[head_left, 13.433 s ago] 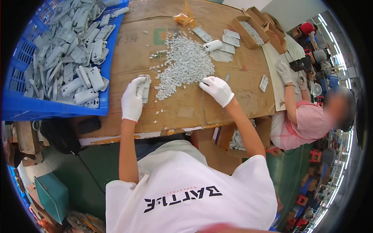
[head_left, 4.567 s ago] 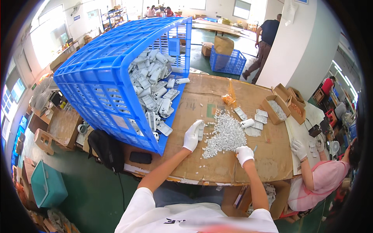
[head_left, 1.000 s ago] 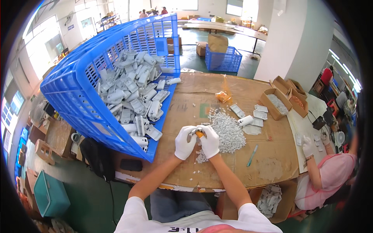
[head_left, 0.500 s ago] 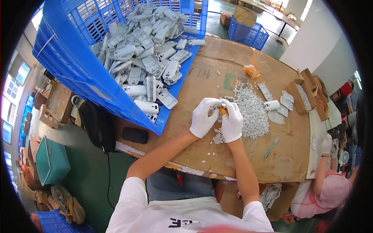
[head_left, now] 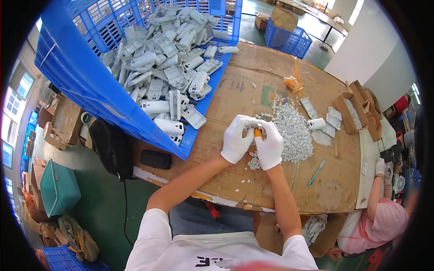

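My left hand (head_left: 238,140), in a white glove, is closed with its fingertips meeting those of my right hand above the table. Pinched in my gloved right hand (head_left: 270,145) is a small orange piece (head_left: 258,133), mostly hidden by the fingers. Something small and pale sits between the two sets of fingertips; its kind cannot be made out. Beside the right hand spreads a heap of tiny whitish parts (head_left: 294,135). Pale grey plastic housings (head_left: 318,123) lie to its right, and an orange wrapped bundle (head_left: 293,83) lies beyond it.
A blue crate (head_left: 113,97) full of similar housings lies tipped at the left of the cardboard-covered table (head_left: 334,180). A black case (head_left: 156,159) is near the front edge, a teal pen-like tool (head_left: 316,172) at right. Small cardboard boxes (head_left: 351,113) hold parts. A co-worker (head_left: 377,221) sits at right.
Both hands stay together in nearly the same place. The fingers have shifted slightly, and the orange piece now points more upright between them.
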A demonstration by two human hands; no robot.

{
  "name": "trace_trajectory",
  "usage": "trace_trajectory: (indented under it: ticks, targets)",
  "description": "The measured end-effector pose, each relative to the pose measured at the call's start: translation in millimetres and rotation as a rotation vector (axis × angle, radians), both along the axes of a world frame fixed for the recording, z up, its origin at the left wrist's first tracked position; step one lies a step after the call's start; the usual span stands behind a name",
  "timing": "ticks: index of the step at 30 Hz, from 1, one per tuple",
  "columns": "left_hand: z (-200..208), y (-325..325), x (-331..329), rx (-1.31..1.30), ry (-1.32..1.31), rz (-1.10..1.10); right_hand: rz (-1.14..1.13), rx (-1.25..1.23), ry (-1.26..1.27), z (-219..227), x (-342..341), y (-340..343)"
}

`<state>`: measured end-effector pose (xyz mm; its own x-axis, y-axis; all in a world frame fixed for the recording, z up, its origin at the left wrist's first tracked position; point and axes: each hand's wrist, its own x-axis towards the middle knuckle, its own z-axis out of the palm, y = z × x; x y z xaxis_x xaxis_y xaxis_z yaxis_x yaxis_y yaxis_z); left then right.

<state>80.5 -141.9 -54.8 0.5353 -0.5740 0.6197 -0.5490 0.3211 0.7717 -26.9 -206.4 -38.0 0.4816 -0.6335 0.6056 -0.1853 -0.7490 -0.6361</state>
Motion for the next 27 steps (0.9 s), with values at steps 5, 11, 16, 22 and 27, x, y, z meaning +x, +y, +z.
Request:
trace_trajectory:
  ticks: [5, 11, 16, 22, 27]
  targets:
    - [1.6, -5.4, -4.7, 0.045, 0.087, -0.020, -0.005, 0.048, -0.052, -3.3, -3.1, -6.5]
    - [13.0, 0.5, 1.1, 0.020, 0.050, -0.013, -0.043, 0.119, -0.086, 6.5, 4.9, 7.4]
    - [17.8, 0.4, -1.0, 0.075, -0.047, -0.028, -0.081, 0.201, -0.068, 8.9, -2.0, 3.7]
    - [16.8, -1.9, -3.1, 0.124, -0.100, -0.071, -0.072, 0.298, -0.099, 7.7, -5.2, 1.2]
    - [13.1, 7.4, 2.1, 0.180, -0.139, -0.015, 0.008, 0.374, -0.060, -1.7, 0.5, -2.1]
